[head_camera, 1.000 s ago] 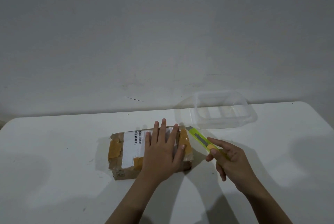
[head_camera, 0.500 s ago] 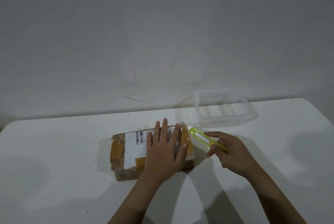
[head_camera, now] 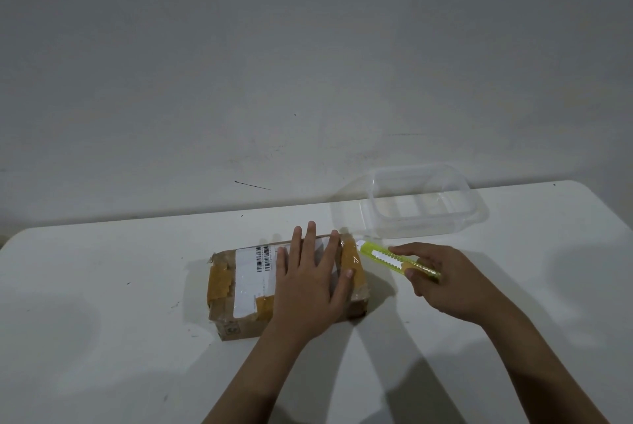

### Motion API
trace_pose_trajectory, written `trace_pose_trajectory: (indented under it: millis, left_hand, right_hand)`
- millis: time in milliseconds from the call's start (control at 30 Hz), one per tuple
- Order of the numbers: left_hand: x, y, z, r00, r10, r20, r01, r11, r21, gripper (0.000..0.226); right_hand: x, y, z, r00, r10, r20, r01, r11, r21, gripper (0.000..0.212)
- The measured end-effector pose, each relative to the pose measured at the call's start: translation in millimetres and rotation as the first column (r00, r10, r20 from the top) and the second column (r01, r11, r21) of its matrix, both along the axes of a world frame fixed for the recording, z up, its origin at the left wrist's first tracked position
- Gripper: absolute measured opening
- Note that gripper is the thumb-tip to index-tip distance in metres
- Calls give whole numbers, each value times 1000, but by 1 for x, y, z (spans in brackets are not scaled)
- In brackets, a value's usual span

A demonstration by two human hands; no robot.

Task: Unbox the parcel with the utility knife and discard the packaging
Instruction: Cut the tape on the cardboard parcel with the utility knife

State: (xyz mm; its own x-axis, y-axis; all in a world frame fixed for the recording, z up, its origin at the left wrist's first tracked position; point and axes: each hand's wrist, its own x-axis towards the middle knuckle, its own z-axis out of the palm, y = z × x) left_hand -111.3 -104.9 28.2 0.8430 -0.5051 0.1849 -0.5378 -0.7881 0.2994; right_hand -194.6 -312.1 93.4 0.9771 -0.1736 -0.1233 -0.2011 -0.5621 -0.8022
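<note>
A small brown cardboard parcel (head_camera: 239,290) with tan tape and a white barcode label lies on the white table (head_camera: 102,338). My left hand (head_camera: 310,281) presses flat on its right half, fingers spread. My right hand (head_camera: 445,281) grips a yellow-green utility knife (head_camera: 387,257). The knife's tip points left and sits right at the parcel's taped upper right corner. I cannot see how far the blade is out.
A clear plastic container (head_camera: 423,204) stands open behind the knife, near the wall. The table's back edge runs along the grey wall (head_camera: 308,64).
My right hand has brought the knife lower and leftward, so its tip now reaches the parcel's right end. The left hand stays pressed on the parcel.
</note>
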Motion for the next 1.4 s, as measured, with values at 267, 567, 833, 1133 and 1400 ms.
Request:
trace_pose_trajectory:
  millis: [267,567,833,1133,1400]
  left_hand:
    - [0,0,1,1000,2,-19,-2,1000,5,65]
    - [1,-1,2,1000,4,1,-4,1000,23,62]
    - [2,-2,1,1000,18,14,-19,998,56,61]
    - [1,-3,3,1000,27,-5,-26,999,38,62]
    - [1,-3,3,1000,28,-6,-27,999,43,63]
  right_hand:
    - [-2,-5,0,999,38,-20,-39,998,-54,31]
    - [-2,-5,-2,999,32,-8,-32,998,-50,33]
    - [-9,8,-16,998,-13,68,19,997,-80,37]
    - [-10,2,-12,996,68,55,-57,982,-181,36]
    - [-31,6,-14,999,37,28,-33,992,-119,31]
